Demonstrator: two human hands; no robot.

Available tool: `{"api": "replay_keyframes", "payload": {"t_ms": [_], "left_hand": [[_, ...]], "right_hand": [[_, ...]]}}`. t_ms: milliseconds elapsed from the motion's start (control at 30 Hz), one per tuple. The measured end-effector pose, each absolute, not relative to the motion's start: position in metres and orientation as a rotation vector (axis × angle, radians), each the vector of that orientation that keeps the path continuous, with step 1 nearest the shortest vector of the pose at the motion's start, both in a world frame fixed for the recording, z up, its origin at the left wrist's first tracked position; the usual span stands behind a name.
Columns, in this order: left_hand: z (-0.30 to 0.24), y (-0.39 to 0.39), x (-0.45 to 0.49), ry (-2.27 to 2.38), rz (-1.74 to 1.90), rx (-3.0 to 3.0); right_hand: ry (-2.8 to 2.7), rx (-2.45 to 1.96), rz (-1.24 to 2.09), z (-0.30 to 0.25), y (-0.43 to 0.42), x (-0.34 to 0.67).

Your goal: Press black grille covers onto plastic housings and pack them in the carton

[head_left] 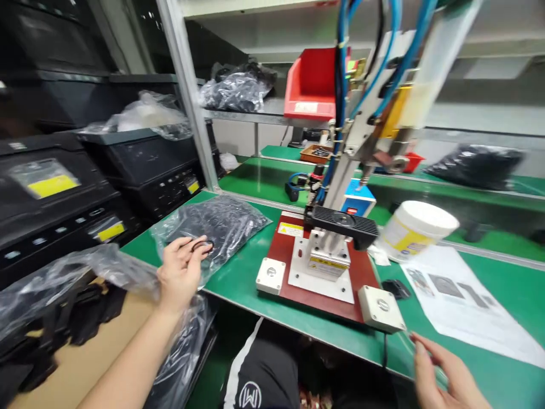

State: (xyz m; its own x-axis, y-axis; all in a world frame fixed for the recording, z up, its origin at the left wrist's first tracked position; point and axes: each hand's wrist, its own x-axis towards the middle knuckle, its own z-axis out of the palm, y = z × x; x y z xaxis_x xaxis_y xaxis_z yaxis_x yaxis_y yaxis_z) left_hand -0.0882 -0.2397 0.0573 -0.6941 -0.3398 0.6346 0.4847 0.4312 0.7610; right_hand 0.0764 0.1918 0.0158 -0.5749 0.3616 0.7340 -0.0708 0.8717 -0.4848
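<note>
My left hand reaches to a clear plastic bag of small black parts at the left end of the green bench; its fingers pinch a small black ring-shaped part at the bag's mouth. My right hand rests at the bench's near right edge, fingers loosely spread and holding nothing. Between the hands stands a small press fixture on a red base plate, with a black ribbed piece set on top and a white button box near my right hand.
Black printers are stacked at the left. A cardboard box with bagged black parts sits low left. A white tub, a printed sheet and a small black part lie at the right. Blue hoses rise overhead; a red bin is behind.
</note>
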Motion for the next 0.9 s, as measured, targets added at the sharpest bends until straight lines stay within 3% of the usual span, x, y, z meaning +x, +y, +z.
{"api": "replay_keyframes", "payload": {"t_ms": [67, 200, 300, 433, 700, 900], "left_hand": [[0.086, -0.199, -0.088, -1.964, -1.391, -0.418], [0.141, -0.124, -0.098, -1.902, -0.94, -0.926], [0.168, -0.077, -0.117, -1.702, -0.813, -1.01], [0.179, -0.032, -0.139, -1.763, -0.735, -1.102], [0.169, -0.031, -0.136, -1.847, -0.613, -1.449], [0.178, -0.029, -0.133, -2.079, -0.54, -1.379]], "right_hand": [[-2.092, -0.115, 0.536, 0.023, 0.182, 0.074], [-2.055, -0.022, 0.537, 0.027, 0.18, 0.081], [-2.026, -0.042, 0.56, 0.025, 0.186, 0.095], [-2.016, -0.117, 0.548, 0.02, 0.194, 0.111], [-2.031, -0.098, 0.535, 0.013, 0.203, 0.117], [-2.018, -0.032, 0.604, 0.012, 0.195, 0.103]]}}
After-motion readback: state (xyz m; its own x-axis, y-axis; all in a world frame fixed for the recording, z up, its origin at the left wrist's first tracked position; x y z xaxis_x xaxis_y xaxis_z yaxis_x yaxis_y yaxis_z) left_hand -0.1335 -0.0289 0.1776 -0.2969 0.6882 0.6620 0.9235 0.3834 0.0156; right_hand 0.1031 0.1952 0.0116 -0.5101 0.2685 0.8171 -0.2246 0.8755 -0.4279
